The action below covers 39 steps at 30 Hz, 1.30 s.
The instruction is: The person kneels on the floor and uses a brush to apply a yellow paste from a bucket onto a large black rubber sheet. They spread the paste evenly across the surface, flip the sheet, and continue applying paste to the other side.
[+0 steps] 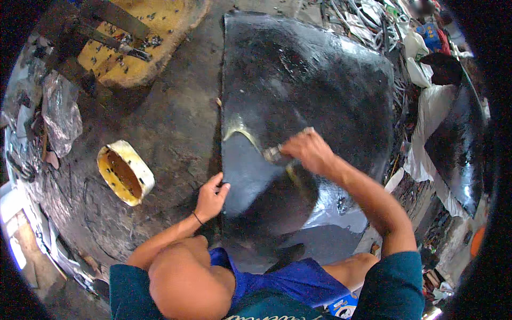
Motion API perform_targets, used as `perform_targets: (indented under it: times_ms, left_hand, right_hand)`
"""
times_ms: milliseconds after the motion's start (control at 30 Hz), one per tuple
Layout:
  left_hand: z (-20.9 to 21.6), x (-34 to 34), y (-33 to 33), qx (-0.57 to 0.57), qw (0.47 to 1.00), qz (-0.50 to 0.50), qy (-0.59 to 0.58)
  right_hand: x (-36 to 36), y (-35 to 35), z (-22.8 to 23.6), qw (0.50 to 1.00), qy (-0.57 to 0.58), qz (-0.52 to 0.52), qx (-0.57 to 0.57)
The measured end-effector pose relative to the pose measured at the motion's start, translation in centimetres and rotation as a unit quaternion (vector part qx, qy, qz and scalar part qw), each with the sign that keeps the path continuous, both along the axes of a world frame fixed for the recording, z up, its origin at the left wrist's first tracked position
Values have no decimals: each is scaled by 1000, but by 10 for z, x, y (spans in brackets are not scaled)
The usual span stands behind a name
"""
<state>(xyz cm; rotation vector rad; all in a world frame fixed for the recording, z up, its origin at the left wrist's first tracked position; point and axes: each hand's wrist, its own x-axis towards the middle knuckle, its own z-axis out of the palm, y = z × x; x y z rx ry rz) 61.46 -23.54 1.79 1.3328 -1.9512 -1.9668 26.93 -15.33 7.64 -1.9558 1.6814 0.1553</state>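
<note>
- The left hand [210, 198] was at the left edge of a black sheet [314, 90], fingers bent, thumb apart from them; whether it pinched the edge or only rested there could not be told.
- The right hand [309, 151], ahead and to the right, was curled around a short brush-like tool [273, 154], its working end against the sheet.
- The tool seemed light and stiff, best held by the handle, as the hand had it; the handle was mostly hidden by the fingers.
- The sheet lay on the ground just in front of the person, broad and roughly four-sided. It looked fairly stiff, awkward for its breadth and perhaps slippery where glossy; its dry outer edges seemed the best hold.
- Its surface was black with pale glints and scuffs; near the left hand, a smooth grey patch [245, 169] ended in a curved, yellowish line.
- Left of the sheet stood a yellowish tub [140, 169], dark-specked.
- Farther off, at upper left, was a larger yellow container [184, 40].
</note>
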Motion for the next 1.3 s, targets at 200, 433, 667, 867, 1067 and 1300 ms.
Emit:
perform_targets:
  times_ms: [200, 433, 667, 867, 1067, 1300]
  left_hand:
    - [13, -14, 5, -17, 1000, -11, -11]
    - [37, -5, 16, -59, 994, -48, -80]
    - [16, 74, 43, 50, 992, -70, -92]
    - [12, 74, 81, 32, 997, -29, -67]
    - [-4, 94, 102, 23, 1000, -17, -11]
    - [19, 80, 114, -53, 997, 3, 56]
  right_hand:
    - [35, 262, 2, 985, -19, -155, -69]
    - [77, 308, -9, 906, 39, -407, -114]
    - [103, 304, 30, 751, -95, -647, -93]
    - [102, 304, -30, 745, 120, -643, -131]
    - [127, 85, -22, 749, -16, -654, -107]
    - [91, -85, -7, 955, 1, -237, -176]
